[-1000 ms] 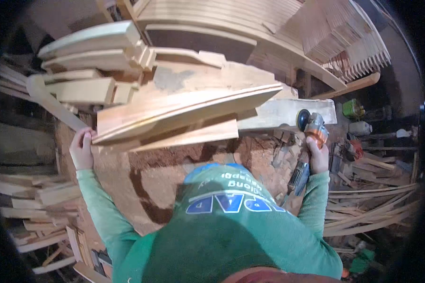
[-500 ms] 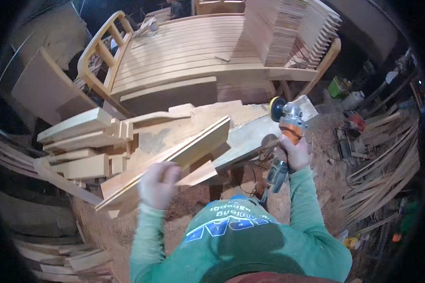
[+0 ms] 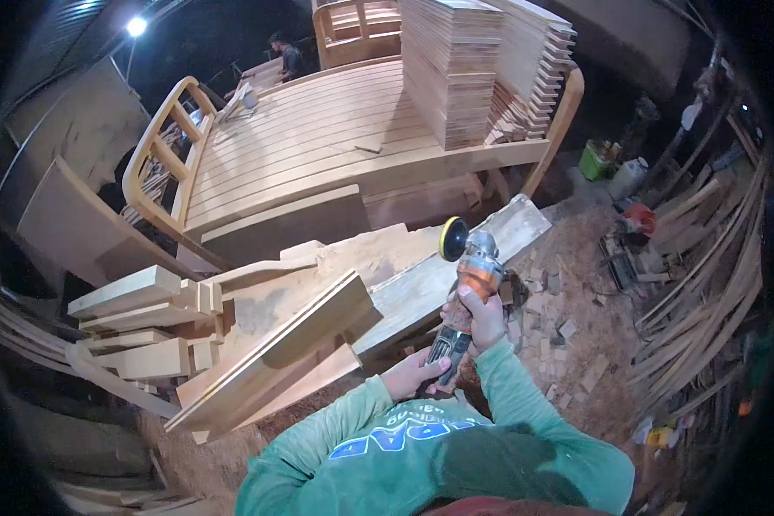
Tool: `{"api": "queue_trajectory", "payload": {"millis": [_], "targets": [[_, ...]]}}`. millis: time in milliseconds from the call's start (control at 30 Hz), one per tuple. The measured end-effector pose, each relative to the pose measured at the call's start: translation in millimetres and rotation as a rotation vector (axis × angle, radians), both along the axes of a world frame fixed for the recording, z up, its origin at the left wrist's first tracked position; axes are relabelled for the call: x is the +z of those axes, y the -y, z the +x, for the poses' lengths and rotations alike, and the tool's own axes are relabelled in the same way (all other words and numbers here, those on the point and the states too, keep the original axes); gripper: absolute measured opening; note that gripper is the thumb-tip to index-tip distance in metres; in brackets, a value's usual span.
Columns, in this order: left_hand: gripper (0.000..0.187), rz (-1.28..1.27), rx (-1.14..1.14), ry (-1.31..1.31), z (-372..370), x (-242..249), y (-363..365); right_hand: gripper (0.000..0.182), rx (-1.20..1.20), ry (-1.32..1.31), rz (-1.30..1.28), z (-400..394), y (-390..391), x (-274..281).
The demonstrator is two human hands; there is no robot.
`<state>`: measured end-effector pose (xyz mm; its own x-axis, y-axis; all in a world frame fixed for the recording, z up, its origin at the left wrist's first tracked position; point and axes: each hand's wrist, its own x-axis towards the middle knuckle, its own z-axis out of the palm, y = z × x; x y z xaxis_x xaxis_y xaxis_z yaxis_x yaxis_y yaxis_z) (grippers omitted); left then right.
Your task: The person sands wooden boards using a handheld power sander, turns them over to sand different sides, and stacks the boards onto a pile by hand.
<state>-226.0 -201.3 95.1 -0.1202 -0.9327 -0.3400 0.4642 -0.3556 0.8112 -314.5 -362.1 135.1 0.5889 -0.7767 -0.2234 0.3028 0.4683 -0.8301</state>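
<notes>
My right hand (image 3: 480, 316) is wrapped round the orange neck of an angle grinder (image 3: 478, 273), whose yellow-edged round pad points up and to the left. At the grinder's grey rear end, my left hand (image 3: 416, 373) closes on the body. Left of the hands, a long board (image 3: 284, 344) lies slanted over the workbench. Beneath the grinder head runs a pale, worn plank (image 3: 413, 288), partly covered by the tool.
Behind the bench stands a slatted wooden bed frame (image 3: 301, 129) bearing tall stacks of slats (image 3: 447, 77). Cut timber blocks (image 3: 138, 301) sit at left. Thin strips (image 3: 705, 292) and a green container (image 3: 595, 162) are at right. Another person (image 3: 289, 58) is far back.
My left hand has moved right from beside the long board onto the grinder's rear. The grinder is now held closer to my body's middle, and the view has shifted.
</notes>
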Motion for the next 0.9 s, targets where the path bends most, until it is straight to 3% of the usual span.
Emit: {"api": "queue_trajectory", "payload": {"millis": [200,367,567,667,733,767,900], "targets": [[0.039,0.138,0.093,0.235,1.1,2.1,20.4,0.029,0.007,0.151,0.19,1.8,25.3,-42.5],[0.038,0.301,0.179,0.228,2.2,23.7,31.1,0.034,0.122,0.185,0.364,8.9,42.3,-71.8],[0.047,0.289,0.224,0.277,3.9,-23.1,33.6,0.038,0.33,0.448,0.605,12.5,56.5,-107.7],[0.053,0.243,0.328,0.94,-4.3,-14.1,34.0,0.028,0.394,0.296,0.555,13.9,58.9,-124.9],[0.058,0.342,0.256,1.235,6.3,1.0,37.7,0.024,0.4,0.163,0.487,21.9,55.6,-126.0],[0.049,0.405,0.206,1.273,11.9,8.3,39.8,0.024,0.391,0.113,0.453,26.1,51.9,-123.4],[0.042,0.399,0.223,1.444,24.2,-16.3,44.1,0.022,0.478,-0.128,0.274,39.0,57.3,-124.8]]}}
